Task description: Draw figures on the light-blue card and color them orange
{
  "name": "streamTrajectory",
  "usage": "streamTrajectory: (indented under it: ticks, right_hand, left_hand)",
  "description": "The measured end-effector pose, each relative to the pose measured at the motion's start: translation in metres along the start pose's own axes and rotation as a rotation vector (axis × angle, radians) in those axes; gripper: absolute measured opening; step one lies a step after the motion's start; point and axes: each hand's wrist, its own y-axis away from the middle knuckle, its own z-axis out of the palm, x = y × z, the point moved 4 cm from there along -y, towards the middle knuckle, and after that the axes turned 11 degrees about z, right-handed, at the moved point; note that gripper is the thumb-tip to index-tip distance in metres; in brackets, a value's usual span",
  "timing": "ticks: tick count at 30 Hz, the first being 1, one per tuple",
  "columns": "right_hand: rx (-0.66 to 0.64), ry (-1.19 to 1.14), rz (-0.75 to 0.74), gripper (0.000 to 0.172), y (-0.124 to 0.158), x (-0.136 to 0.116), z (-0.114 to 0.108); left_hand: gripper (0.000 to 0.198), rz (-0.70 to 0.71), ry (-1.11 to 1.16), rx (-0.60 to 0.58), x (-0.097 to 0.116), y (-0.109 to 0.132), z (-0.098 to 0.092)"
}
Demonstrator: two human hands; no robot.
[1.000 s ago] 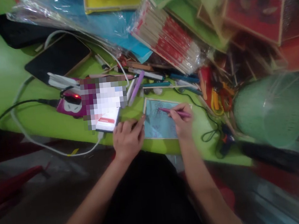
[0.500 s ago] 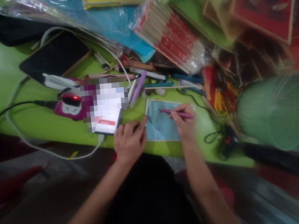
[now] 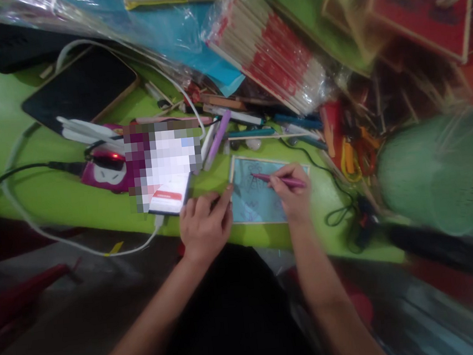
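Note:
A small blue panel (image 3: 252,212) with a thin pale wooden border lies on the green tabletop, with dark line drawings on its surface. My right hand (image 3: 294,194) pinches a purple pen (image 3: 289,182), whose tip points at the upper drawing; whether it touches the surface I cannot tell. At the panel's left border rests my left hand (image 3: 205,222), index finger against the edge and the other fingers curled. Just left of that hand, a phone (image 3: 169,198) with a lit, partly blurred-out screen is plugged into a white cable (image 3: 159,223).
Pens and markers (image 3: 218,137) lie behind the panel. To the right stand a green basket (image 3: 437,175) and yellow-handled scissors (image 3: 349,161). A purple power strip (image 3: 106,176), a black tablet-like device (image 3: 81,89) and a plastic-wrapped stick bundle (image 3: 266,46) occupy the left and back.
The view has shifted slightly. Both hands, the pen and the blue panel keep nearly the same positions relative to one another.

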Motion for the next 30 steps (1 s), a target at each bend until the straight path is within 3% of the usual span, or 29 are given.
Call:
streamTrajectory:
  ticks: [30]
  right_hand:
    - [0.048, 0.011, -0.018, 0.013, 0.0003, -0.0062, 0.0014]
  left_hand:
    - [0.039, -0.038, 0.005, -0.048, -0.0025, 0.0057, 0.0038]
